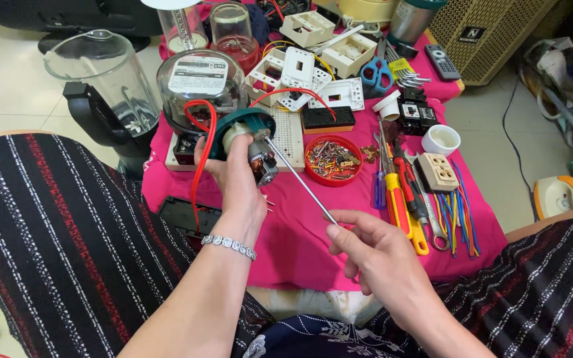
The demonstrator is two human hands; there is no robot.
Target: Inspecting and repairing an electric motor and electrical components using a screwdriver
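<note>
A: What's in the hands rn?

B: Left hand (237, 176) is wrapped shut around a small electric motor (254, 154) w/ a teal plastic housing, held up above the pink cloth (300, 232) on a low table. A red wire (201, 149) loops from the motor down past the wrist. Right hand (373, 255) pinches the near end of a long thin metal rod (300, 180), thumb and fingertips closed on it; other fingers loosely curled. The rod's far tip meets the motor's shaft end.

A: How would the motor handle?

B: Prob dense for its size, w/ copper windings and steel core. Rigid, but the windings and wire joints look delicate, so grip by the plastic housing, as the left hand does, not by the wire. The rod looks stiff, light and smooth, maybe slippery; a pinch near its end gives fine aim.

A: What's around?

B: A red dish of screws (331, 159) just beyond the rod, screwdrivers (396, 199) to the right, a glass-domed meter (200, 89) behind the motor, blue scissors (376, 71) farther back.
</note>
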